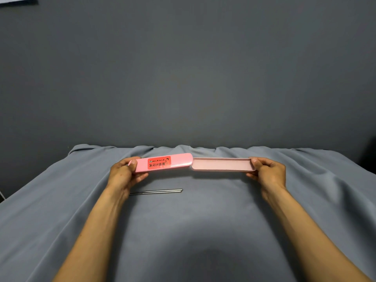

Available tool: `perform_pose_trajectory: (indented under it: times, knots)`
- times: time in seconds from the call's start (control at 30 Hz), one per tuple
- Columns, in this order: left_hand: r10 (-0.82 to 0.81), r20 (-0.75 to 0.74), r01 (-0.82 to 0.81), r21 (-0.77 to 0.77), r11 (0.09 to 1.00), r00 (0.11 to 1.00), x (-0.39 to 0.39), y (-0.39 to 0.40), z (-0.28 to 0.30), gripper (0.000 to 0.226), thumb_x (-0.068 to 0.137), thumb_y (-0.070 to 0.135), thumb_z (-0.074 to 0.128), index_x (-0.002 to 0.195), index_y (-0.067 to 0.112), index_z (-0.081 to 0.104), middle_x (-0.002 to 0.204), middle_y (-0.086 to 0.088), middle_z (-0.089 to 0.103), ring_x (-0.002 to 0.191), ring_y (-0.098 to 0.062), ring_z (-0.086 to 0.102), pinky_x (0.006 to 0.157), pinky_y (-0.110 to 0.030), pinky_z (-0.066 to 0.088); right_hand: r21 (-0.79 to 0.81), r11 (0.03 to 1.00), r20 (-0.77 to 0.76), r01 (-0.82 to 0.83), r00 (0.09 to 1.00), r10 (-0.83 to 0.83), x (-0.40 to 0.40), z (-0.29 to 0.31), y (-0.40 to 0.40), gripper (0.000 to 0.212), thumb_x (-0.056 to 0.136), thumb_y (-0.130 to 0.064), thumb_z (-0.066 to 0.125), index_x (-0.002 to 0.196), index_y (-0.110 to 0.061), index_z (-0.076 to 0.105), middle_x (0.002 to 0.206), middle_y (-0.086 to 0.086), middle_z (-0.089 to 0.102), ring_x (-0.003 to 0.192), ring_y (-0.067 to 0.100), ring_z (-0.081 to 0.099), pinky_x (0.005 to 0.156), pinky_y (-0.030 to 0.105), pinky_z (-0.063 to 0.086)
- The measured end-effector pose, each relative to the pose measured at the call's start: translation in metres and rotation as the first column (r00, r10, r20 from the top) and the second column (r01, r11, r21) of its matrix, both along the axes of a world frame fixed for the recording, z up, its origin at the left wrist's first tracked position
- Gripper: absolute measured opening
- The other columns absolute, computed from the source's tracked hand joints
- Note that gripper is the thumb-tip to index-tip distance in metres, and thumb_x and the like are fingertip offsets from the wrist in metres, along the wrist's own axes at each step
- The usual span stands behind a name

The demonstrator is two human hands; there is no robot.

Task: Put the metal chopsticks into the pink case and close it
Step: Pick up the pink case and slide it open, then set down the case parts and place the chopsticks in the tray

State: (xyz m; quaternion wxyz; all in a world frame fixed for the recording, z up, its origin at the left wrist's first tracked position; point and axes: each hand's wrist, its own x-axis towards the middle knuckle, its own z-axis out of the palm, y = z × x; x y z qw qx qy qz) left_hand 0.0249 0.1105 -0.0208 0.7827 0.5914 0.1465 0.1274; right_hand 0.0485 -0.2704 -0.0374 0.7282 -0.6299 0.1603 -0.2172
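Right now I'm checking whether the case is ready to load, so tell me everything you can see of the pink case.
The pink case is long, slim, apparently plastic, and slid almost fully open. Its lid, with a red printed label, is gripped by the left hand; its shallow empty tray is gripped by the right hand. The halves barely overlap at the middle, and the case is held level above the grey cloth.

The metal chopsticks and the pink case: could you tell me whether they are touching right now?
Apart. In the head view the metal chopsticks lie on the grey cloth, while the pink case is held by both hands, with bare cloth visible between them.
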Motion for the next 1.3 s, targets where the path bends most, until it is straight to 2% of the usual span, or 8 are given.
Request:
perform_pose_trajectory:
  times: [0.1,0.3,0.57,0.73,0.97,1.13,1.2,1.3]
  knots:
    - [0.034,0.015,-0.034,0.009,0.999,0.999,-0.001,0.000,0.001,0.027,0.105,0.007,0.045,0.124,-0.002,0.063,0.112,-0.021,0.065,0.103,-0.035,0.064,0.064,-0.034,0.064,0.002,1.000,-0.018,0.007,1.000,-0.006,0.000,0.000,-0.002,0.014,0.095,-0.012,0.069,0.085,-0.015,0.078,0.094,0.009,0.075,0.085,0.028,0.072,0.071,0.038,0.063]
    - [0.047,0.025,-0.048,0.025,0.999,0.999,-0.004,-0.003,0.003,0.026,0.105,0.006,0.046,0.121,0.000,0.065,0.112,-0.022,0.065,0.102,-0.038,0.065,0.061,-0.032,0.065,-0.001,1.000,-0.061,-0.020,0.998,0.020,-0.001,0.000,-0.003,0.013,0.095,-0.009,0.068,0.088,-0.009,0.079,0.095,0.012,0.076,0.081,0.028,0.072,0.067,0.037,0.063]
    - [0.025,0.038,-0.027,0.070,0.997,0.999,-0.003,-0.010,-0.005,0.020,0.101,0.001,0.053,0.114,-0.002,0.067,0.115,-0.025,0.064,0.099,-0.039,0.066,0.062,-0.033,0.065,-0.038,0.977,-0.198,-0.208,0.960,0.197,-0.008,0.005,0.000,0.014,0.093,-0.003,0.065,0.085,-0.003,0.077,0.086,0.017,0.074,0.071,0.027,0.071,0.054,0.032,0.064]
    - [0.024,0.017,-0.026,0.123,0.992,1.000,0.002,-0.016,-0.012,0.016,0.099,0.000,0.057,0.111,-0.001,0.068,0.131,-0.033,0.061,0.093,-0.037,0.067,0.066,-0.036,0.064,-0.071,0.952,-0.272,-0.299,0.924,0.270,-0.009,0.004,0.005,0.011,0.091,-0.002,0.067,0.088,0.002,0.076,0.084,0.021,0.072,0.071,0.032,0.068,0.055,0.037,0.065]
    - [0.029,0.007,-0.030,0.207,0.978,1.000,0.011,-0.024,-0.026,0.017,0.097,0.000,0.061,0.111,-0.005,0.069,0.135,-0.029,0.059,0.081,-0.026,0.068,0.058,-0.028,0.064,-0.062,0.905,-0.337,-0.421,0.862,0.378,-0.010,0.003,0.008,0.010,0.089,-0.001,0.071,0.094,0.007,0.075,0.070,0.019,0.073,0.053,0.028,0.070,0.053,0.037,0.063]
    - [0.003,-0.014,0.000,0.178,0.984,1.000,0.015,-0.022,-0.033,0.027,0.092,-0.003,0.067,0.119,-0.005,0.066,0.133,-0.028,0.058,0.083,-0.029,0.069,0.057,-0.025,0.064,-0.012,0.872,-0.359,-0.490,0.816,0.453,-0.014,0.005,0.011,0.012,0.088,0.002,0.071,0.097,0.010,0.073,0.073,0.024,0.077,0.063,0.037,0.077,0.052,0.038,0.064]
    - [-0.026,-0.028,0.030,0.161,0.986,0.999,0.017,-0.020,-0.037,0.042,0.086,-0.007,0.072,0.127,-0.003,0.062,0.132,-0.028,0.061,0.090,-0.033,0.071,0.067,-0.032,0.066,0.012,0.846,-0.378,-0.532,0.781,0.497,-0.016,0.007,0.011,0.018,0.086,0.003,0.073,0.101,0.013,0.072,0.083,0.031,0.077,0.072,0.042,0.078,0.055,0.039,0.065]
    - [0.004,-0.082,0.029,0.401,0.916,0.997,0.021,-0.015,-0.044,0.066,0.076,-0.005,0.082,0.137,0.001,0.058,0.130,-0.020,0.067,0.112,-0.036,0.069,0.103,-0.046,0.056,0.014,0.788,-0.399,-0.615,0.719,0.569,-0.020,0.009,0.010,0.031,0.081,0.001,0.080,0.106,0.015,0.069,0.092,0.033,0.076,0.081,0.044,0.078,0.064,0.043,0.067]
